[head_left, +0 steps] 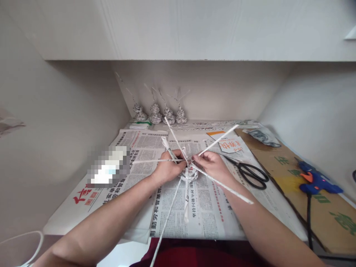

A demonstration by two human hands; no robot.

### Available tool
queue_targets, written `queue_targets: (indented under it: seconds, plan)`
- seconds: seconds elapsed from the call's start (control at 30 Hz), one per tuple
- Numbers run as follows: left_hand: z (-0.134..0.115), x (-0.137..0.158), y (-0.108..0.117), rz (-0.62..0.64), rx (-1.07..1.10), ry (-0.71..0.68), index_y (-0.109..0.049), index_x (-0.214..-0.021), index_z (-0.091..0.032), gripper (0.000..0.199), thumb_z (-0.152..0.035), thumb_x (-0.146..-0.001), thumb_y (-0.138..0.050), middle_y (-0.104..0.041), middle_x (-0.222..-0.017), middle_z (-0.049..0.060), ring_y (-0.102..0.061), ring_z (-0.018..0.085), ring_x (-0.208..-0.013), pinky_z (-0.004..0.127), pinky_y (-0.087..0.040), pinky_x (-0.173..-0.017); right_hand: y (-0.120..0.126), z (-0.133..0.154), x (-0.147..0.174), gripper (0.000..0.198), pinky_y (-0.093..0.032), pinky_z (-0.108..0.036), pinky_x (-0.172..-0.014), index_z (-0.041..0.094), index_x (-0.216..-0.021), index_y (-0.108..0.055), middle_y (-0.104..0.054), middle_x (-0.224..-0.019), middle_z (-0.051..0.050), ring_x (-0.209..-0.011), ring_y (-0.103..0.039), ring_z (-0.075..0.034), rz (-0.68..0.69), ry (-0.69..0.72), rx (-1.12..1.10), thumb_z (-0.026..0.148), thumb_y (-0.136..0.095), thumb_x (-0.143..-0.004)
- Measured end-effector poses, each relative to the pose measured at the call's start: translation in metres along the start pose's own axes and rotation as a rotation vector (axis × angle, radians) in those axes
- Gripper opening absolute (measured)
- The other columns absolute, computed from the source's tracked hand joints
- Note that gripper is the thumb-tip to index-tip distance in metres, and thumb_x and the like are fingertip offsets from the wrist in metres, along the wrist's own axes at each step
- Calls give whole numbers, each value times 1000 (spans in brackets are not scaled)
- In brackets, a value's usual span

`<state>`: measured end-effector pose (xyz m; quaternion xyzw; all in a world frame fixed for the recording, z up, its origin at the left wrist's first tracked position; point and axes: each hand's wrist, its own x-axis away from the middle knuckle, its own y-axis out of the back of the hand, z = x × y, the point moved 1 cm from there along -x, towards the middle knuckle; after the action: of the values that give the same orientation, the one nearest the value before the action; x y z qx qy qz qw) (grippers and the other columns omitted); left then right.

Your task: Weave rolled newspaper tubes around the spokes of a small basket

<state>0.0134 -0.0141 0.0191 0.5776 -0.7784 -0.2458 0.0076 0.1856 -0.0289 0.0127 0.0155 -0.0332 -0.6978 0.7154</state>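
Observation:
A small round piece woven from rolled newspaper tubes (190, 175) is held above the spread newspaper, with several long tube ends fanning out in all directions. My left hand (171, 167) is closed around its left side, thumb pressed near the middle where the tubes cross. From the other side, my right hand (213, 165) pinches a paper tube (219, 140) close to the same crossing. One thick tube (186, 207) points toward me, and another tube (233, 193) passes over my right wrist. The fingers partly hide the top of the weave.
Several woven paper gourd shapes (181, 115) stand along the back wall. Loose paper tubes (211, 125) lie beside them. Black-handled scissors (253, 176) rest on the newspaper (169, 207) at right. A blue glue gun (319, 181) lies on cardboard (289, 181). A cabinet (178, 29) overhangs the desk.

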Motion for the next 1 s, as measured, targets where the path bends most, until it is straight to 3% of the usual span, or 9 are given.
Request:
queue_targets:
  seconds: [0.17,0.37,0.57,0.67,0.73,0.87,1.0]
  plan:
    - [2,1,-1,-12,-3,34,-67,-79,-15,10,-23,-79,-62,-70,-75,4,-65,15,-68,23,-48,-62,-2,9,11,29,-45,-26,-58,18,-76,-66,-69,-70,-3,-63,-62,-16,-177,240,387,46,-62,-82]
    - [-1,4,-2,-3,-23,44,-65,-79,-16,8,-23,-79,-61,-69,-70,2,-62,13,-61,20,-45,-56,-8,11,19,25,-44,-25,-56,18,-74,-66,-66,-64,-1,-58,-61,-15,-238,348,423,42,-64,-82]
    - [-6,4,0,-98,-135,50,-66,-75,-17,6,-17,-75,-60,-68,-68,1,-62,13,-63,20,-46,-58,-9,8,16,17,-50,-26,-64,19,-86,-68,-70,-77,-3,-71,-65,-18,-106,320,308,34,-61,-85]
    - [-5,1,-1,-129,-93,61,-65,-73,-17,6,-15,-73,-60,-68,-69,1,-63,14,-65,22,-48,-61,-7,10,14,16,-51,-27,-72,20,-96,-68,-71,-87,-5,-79,-67,-18,-20,326,317,26,-58,-84]
    - [-3,-1,-2,-136,-19,76,-65,-73,-16,4,-15,-71,-62,-68,-69,1,-63,15,-65,23,-49,-62,-6,11,14,19,-51,-26,-67,20,-99,-66,-71,-85,-4,-73,-66,-17,8,303,346,22,-59,-81]
    - [1,-3,-3,-153,109,106,-63,-71,-15,6,-14,-66,-66,-68,-69,1,-64,15,-67,23,-50,-64,-9,13,18,23,-49,-25,-63,20,-100,-66,-71,-81,-2,-66,-63,-16,-41,308,418,25,-65,-78]
    - [3,-4,-3,-145,150,162,-64,-77,-15,15,-15,-63,-71,-68,-72,1,-64,15,-67,23,-50,-63,-11,11,22,12,-47,-25,-60,20,-88,-66,-69,-73,-2,-61,-62,-15,-118,341,468,29,-62,-81]
